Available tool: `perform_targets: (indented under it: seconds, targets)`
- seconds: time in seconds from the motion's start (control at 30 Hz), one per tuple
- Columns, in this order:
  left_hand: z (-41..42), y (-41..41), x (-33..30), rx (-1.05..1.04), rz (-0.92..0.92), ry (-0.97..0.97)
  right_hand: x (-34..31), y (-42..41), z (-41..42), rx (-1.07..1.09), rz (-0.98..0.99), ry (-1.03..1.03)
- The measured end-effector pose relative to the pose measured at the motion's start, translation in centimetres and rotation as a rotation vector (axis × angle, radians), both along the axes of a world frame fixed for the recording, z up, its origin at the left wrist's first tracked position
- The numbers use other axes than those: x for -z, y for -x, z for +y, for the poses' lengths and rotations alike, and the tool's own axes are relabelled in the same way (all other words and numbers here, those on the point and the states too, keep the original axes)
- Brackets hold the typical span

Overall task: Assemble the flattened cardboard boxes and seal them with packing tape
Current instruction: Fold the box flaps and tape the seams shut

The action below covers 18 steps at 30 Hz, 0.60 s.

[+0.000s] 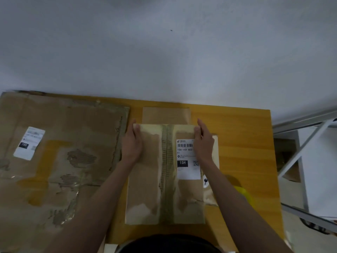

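Observation:
A brown cardboard box [145,189] stands in the middle of the yellow wooden table [242,143], its two top flaps folded down and meeting at a worn centre seam. A white shipping label [187,168] marked 15H is stuck on the right flap. My left hand [132,141] lies flat on the left flap near its far corner, fingers straight. My right hand [203,139] rests on the far right corner, thumb on top of the flap and fingers down the box's side. A further flap [166,115] sticks out flat beyond the box. No tape roll is clearly in view.
A large flattened, torn cardboard sheet [60,152] with its own white label [29,143] covers the table's left side. A yellow object [244,196] peeks out behind my right forearm. A grey metal frame with a white panel [313,161] stands to the right of the table. A white wall lies beyond.

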State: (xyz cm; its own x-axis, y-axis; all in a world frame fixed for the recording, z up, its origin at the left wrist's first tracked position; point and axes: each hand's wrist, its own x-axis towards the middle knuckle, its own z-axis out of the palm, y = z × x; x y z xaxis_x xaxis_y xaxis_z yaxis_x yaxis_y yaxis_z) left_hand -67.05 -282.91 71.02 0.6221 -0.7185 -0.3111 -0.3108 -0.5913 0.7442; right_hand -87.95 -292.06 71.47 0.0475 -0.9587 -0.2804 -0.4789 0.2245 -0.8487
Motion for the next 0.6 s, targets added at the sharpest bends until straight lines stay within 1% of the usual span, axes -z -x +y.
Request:
perform_targets:
  seconds: [0.13,0.23,0.33,0.4,0.43,0.47,0.5,0.6]
  targets:
    - [-0.8,-1.0,-0.2,0.037,-0.064,-0.038,-0.2,-0.6,-0.6,0.048,-0.013,-0.039]
    - [-1.5,-1.6,-1.0,0.110,-0.122,-0.101,-0.6,0.5,-1.1,0.009,-0.160,-0.168]
    - [-2.0,-0.8,-1.9,0.307,-0.328,-0.038,-0.3,2.3,-0.8,-0.026,-0.163,-0.205]
    - [-2.6,0.7,-2.3,0.489,-0.356,0.000,0.4,3.5,0.2,0.064,-0.141,-0.180]
    - [-2.8,1.5,-2.3,0.563,-0.346,-0.012,0.9,4.3,0.9,0.098,-0.078,-0.169]
    - [-2.9,2.1,-2.2,0.611,-0.338,-0.028,1.7,5.4,1.6,0.080,0.030,-0.169]
    - [-3.0,2.5,-2.0,0.633,-0.341,-0.035,2.7,6.5,2.4,-0.003,0.166,-0.192]
    - [-3.3,2.8,-1.7,0.618,-0.347,-0.025,5.5,9.5,5.4,-0.370,0.573,-0.366]
